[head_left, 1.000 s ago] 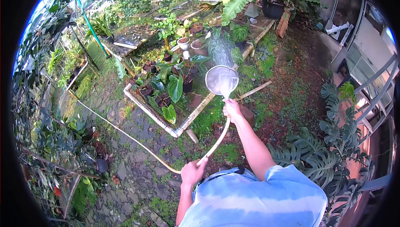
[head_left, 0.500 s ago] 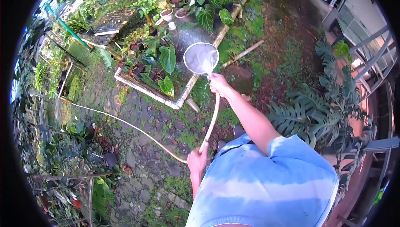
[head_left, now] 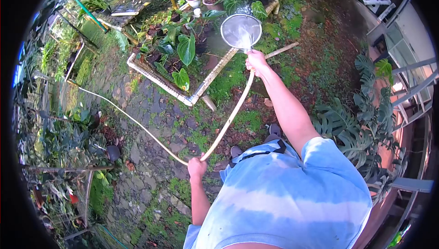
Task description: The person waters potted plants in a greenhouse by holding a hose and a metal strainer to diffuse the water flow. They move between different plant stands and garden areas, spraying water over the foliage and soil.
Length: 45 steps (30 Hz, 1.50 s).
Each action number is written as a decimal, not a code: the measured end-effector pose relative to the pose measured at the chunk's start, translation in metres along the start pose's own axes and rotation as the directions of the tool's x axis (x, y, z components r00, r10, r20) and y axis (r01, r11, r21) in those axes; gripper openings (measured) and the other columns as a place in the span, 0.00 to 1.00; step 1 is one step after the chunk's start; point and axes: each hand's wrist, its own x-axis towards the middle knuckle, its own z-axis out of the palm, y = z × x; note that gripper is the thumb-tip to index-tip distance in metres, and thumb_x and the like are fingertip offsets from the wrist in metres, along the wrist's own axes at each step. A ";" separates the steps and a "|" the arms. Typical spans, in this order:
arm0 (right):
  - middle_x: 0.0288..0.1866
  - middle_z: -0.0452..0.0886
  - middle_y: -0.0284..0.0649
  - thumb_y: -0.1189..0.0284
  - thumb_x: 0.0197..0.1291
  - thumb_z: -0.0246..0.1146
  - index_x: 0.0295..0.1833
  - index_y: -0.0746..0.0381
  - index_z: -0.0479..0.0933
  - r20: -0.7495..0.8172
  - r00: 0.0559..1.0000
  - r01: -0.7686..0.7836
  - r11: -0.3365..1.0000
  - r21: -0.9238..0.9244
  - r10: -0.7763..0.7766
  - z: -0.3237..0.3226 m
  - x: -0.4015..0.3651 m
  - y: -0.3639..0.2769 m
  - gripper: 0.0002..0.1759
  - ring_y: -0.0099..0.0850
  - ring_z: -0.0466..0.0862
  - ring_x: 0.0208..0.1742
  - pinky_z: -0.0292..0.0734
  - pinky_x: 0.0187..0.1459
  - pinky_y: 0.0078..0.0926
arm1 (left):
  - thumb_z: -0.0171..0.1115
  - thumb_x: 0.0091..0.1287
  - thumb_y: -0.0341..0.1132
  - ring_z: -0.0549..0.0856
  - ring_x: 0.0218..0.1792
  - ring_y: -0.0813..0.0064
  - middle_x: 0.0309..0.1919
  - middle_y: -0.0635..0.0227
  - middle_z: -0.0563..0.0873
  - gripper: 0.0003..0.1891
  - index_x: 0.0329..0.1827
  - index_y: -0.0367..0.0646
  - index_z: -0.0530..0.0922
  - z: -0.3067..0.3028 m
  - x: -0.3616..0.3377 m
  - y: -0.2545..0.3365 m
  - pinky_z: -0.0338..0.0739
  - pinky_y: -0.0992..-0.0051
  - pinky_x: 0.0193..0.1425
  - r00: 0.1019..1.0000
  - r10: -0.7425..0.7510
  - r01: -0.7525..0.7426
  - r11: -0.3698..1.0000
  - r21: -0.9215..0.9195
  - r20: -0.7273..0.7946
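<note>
My right hand (head_left: 257, 62) is closed around the end of a pale yellow garden hose (head_left: 231, 116) and the handle of a round mesh strainer (head_left: 241, 31). White water gushes from just above my fist into the mesh, and fine spray leaves its far side over the potted plants. How hose end and handle sit together is hidden by my fingers. Lower down, my left hand (head_left: 197, 166) grips the same hose near its bend. From there the hose runs up and left across the ground.
A raised white-edged frame (head_left: 160, 86) surrounds leafy plants (head_left: 186, 49) and pots, including a white pot (head_left: 193, 0). Mossy stone paving (head_left: 146, 157) lies below. A loose stick (head_left: 282, 49) rests right of the frame. Large split leaves (head_left: 340, 125) crowd the right, beside a building.
My right hand and the strainer have moved up and right, carrying the spray along. My left hand has shifted down and left, and more hose spans between my hands.
</note>
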 end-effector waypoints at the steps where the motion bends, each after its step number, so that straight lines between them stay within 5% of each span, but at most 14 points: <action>1: 0.22 0.67 0.33 0.68 0.75 0.49 0.47 0.64 0.71 0.025 1.000 0.011 1.000 0.003 -0.011 -0.002 0.008 0.005 0.10 0.20 0.65 0.15 0.61 0.15 0.20 | 0.51 0.72 0.56 0.87 0.37 0.43 0.29 0.43 0.86 0.28 0.33 0.40 0.87 0.012 -0.015 0.006 0.80 0.53 0.47 0.999 -0.040 0.039 0.998 0.044 0.019; 5: 0.22 0.66 0.31 0.67 0.76 0.49 0.45 0.62 0.70 0.068 0.998 -0.018 1.000 -0.012 0.019 -0.021 0.046 0.020 0.10 0.18 0.64 0.15 0.61 0.15 0.20 | 0.55 0.68 0.53 0.87 0.39 0.42 0.32 0.40 0.86 0.27 0.32 0.34 0.86 0.015 -0.074 0.068 0.80 0.52 0.49 0.972 -0.226 0.221 0.972 0.082 0.063; 8: 0.22 0.66 0.30 0.67 0.75 0.50 0.45 0.61 0.71 0.047 0.998 -0.033 0.999 -0.030 0.035 -0.040 0.066 0.008 0.09 0.18 0.64 0.15 0.60 0.15 0.19 | 0.57 0.64 0.48 0.86 0.42 0.42 0.34 0.40 0.86 0.23 0.34 0.33 0.86 0.007 -0.101 0.120 0.79 0.52 0.52 0.964 -0.218 0.212 0.976 0.054 0.149; 11: 0.23 0.66 0.31 0.69 0.75 0.50 0.47 0.61 0.71 0.113 0.993 -0.050 0.996 0.071 0.042 -0.073 0.090 -0.008 0.08 0.19 0.65 0.16 0.60 0.14 0.19 | 0.57 0.62 0.50 0.84 0.51 0.43 0.43 0.39 0.85 0.25 0.42 0.33 0.86 -0.010 -0.111 0.191 0.75 0.54 0.61 0.891 -0.353 0.347 0.935 0.074 0.286; 14: 0.23 0.66 0.31 0.68 0.75 0.51 0.50 0.61 0.71 0.121 0.993 -0.005 0.990 0.144 -0.012 -0.121 0.123 -0.031 0.09 0.19 0.65 0.16 0.60 0.15 0.19 | 0.57 0.63 0.53 0.85 0.50 0.45 0.42 0.41 0.86 0.25 0.44 0.37 0.86 -0.031 -0.102 0.261 0.76 0.54 0.59 0.875 -0.325 0.308 0.945 0.107 0.359; 21: 0.23 0.66 0.32 0.66 0.76 0.49 0.55 0.60 0.70 -0.139 0.976 0.190 0.962 0.194 -0.165 -0.278 0.177 -0.140 0.11 0.20 0.64 0.16 0.59 0.15 0.19 | 0.60 0.60 0.48 0.86 0.41 0.44 0.33 0.43 0.86 0.18 0.35 0.41 0.88 0.000 -0.018 0.359 0.79 0.52 0.51 0.999 -0.021 0.021 1.000 -0.004 0.044; 28: 0.23 0.66 0.32 0.65 0.76 0.48 0.55 0.60 0.70 -0.310 0.915 0.318 0.935 0.155 -0.260 -0.357 0.198 -0.227 0.12 0.19 0.64 0.16 0.60 0.15 0.19 | 0.59 0.62 0.49 0.86 0.39 0.44 0.31 0.43 0.86 0.18 0.37 0.44 0.88 0.028 0.004 0.456 0.80 0.52 0.49 0.975 0.153 -0.136 0.984 -0.111 0.160; 38: 0.24 0.67 0.33 0.68 0.75 0.49 0.54 0.63 0.71 -0.268 0.921 0.326 0.935 0.141 -0.281 -0.321 0.230 -0.253 0.12 0.19 0.65 0.17 0.62 0.16 0.19 | 0.58 0.67 0.52 0.86 0.36 0.44 0.28 0.44 0.85 0.21 0.32 0.42 0.87 -0.005 0.072 0.452 0.79 0.52 0.45 0.990 0.142 -0.140 0.977 -0.160 0.002; 45: 0.24 0.67 0.32 0.66 0.76 0.50 0.53 0.62 0.72 -0.260 0.908 0.362 0.927 0.095 -0.328 -0.300 0.247 -0.275 0.12 0.19 0.65 0.17 0.62 0.16 0.19 | 0.59 0.64 0.50 0.86 0.43 0.46 0.35 0.46 0.87 0.17 0.40 0.47 0.88 0.001 0.069 0.474 0.78 0.53 0.54 0.969 0.161 -0.122 0.971 -0.205 0.189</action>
